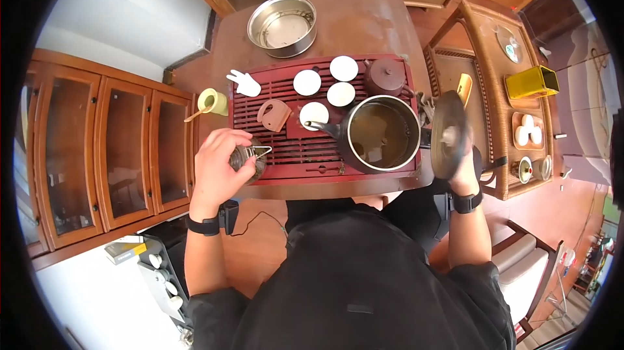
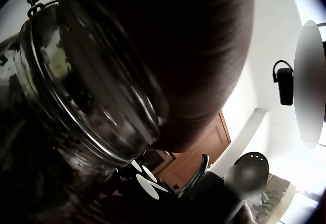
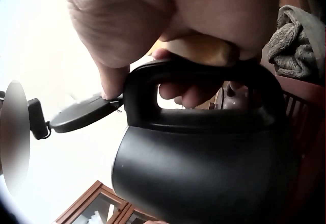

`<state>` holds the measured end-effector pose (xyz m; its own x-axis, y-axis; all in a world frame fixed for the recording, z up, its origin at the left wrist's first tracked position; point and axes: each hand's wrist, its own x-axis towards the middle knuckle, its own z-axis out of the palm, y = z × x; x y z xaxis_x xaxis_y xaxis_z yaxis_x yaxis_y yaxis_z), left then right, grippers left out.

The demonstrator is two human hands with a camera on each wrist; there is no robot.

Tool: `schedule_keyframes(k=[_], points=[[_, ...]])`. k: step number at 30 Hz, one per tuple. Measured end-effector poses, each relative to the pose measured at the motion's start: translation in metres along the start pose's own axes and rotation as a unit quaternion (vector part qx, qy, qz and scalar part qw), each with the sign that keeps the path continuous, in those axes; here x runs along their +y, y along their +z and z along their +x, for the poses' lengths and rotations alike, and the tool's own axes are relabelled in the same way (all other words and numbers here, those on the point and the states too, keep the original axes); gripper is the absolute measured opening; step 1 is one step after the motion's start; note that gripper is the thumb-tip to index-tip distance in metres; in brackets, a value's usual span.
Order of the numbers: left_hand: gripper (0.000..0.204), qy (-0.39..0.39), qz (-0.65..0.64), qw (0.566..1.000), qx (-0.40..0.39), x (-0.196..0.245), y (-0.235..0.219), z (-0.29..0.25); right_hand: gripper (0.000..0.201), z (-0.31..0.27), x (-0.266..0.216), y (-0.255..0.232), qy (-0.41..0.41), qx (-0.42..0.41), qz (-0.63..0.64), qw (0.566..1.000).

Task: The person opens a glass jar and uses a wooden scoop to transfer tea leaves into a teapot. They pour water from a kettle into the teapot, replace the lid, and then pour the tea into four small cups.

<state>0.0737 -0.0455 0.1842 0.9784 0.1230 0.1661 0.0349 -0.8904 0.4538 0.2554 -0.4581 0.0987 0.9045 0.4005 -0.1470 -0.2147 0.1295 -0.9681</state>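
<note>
On the left, my left hand [image 1: 218,163] grips the top of a clip-top glass jar [image 1: 243,157], fingers and thumb around its lid. Dark leaf-like contents fill the jar [image 2: 35,137] in the left wrist view. My right hand [image 1: 465,176] holds the handle of a black electric kettle [image 3: 198,155], fingers curled through the handle and thumb at the lid's hinge. Its round lid [image 1: 448,135] stands raised. Liquid shows inside the kettle [image 1: 350,147], which is over the right part of a red slatted tea tray [image 1: 286,169].
Several white cups [image 1: 307,82], a brown teapot [image 1: 385,78], a clay piece with a handle [image 1: 273,116] and a white hand-shaped object [image 1: 244,83] stand on the tray. A green cup [image 1: 211,101] is at left, a metal bowl [image 1: 281,46] behind, a wicker cart [image 1: 500,178] at right.
</note>
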Motion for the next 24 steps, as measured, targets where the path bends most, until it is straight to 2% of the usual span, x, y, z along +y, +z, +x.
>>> schedule_keyframes(k=[1, 2, 9, 11, 12, 14, 15, 20, 22, 24], points=[[0.027, 0.003, 0.001, 1.000, 0.001, -0.001, 0.000, 0.000, 0.037, 0.004, -0.008, 0.012, -0.003, -0.036, 0.053, 0.998], [0.027, 0.004, 0.001, 1.000, 0.003, -0.001, 0.000, -0.002, 0.041, 0.004, -0.016, 0.025, 0.007, -0.029, 0.101, 0.994], [0.026, 0.022, -0.005, 1.000, 0.019, -0.006, -0.002, -0.007, 0.052, -0.008, -0.012, 0.032, -0.057, -0.030, 0.083, 0.994], [0.026, 0.027, 0.002, 0.999, 0.027, -0.009, -0.003, -0.008, 0.057, -0.019, -0.022, 0.036, -0.076, -0.023, 0.045, 0.996], [0.026, 0.033, -0.004, 0.999, 0.027, -0.007, -0.001, -0.007, 0.060, -0.026, -0.027, 0.033, -0.101, 0.014, -0.018, 0.995], [0.024, 0.022, -0.017, 0.999, 0.031, -0.008, 0.003, -0.007, 0.059, -0.035, -0.042, 0.026, -0.096, -0.003, 0.018, 0.995], [0.024, 0.019, -0.019, 0.999, 0.030, -0.007, 0.002, -0.007, 0.058, -0.041, -0.056, 0.031, -0.100, -0.023, 0.049, 0.994], [0.025, 0.024, -0.027, 0.998, 0.044, -0.013, 0.001, -0.012, 0.052, -0.053, -0.104, 0.022, -0.120, 0.034, 0.021, 0.992], [0.024, 0.021, -0.027, 0.999, 0.042, -0.011, -0.001, -0.011, 0.038, -0.048, -0.129, 0.034, -0.131, 0.116, 0.031, 0.984], [0.025, 0.017, -0.028, 0.999, 0.041, -0.011, -0.001, -0.011, 0.025, -0.029, -0.144, 0.018, -0.170, 0.138, -0.005, 0.976]])
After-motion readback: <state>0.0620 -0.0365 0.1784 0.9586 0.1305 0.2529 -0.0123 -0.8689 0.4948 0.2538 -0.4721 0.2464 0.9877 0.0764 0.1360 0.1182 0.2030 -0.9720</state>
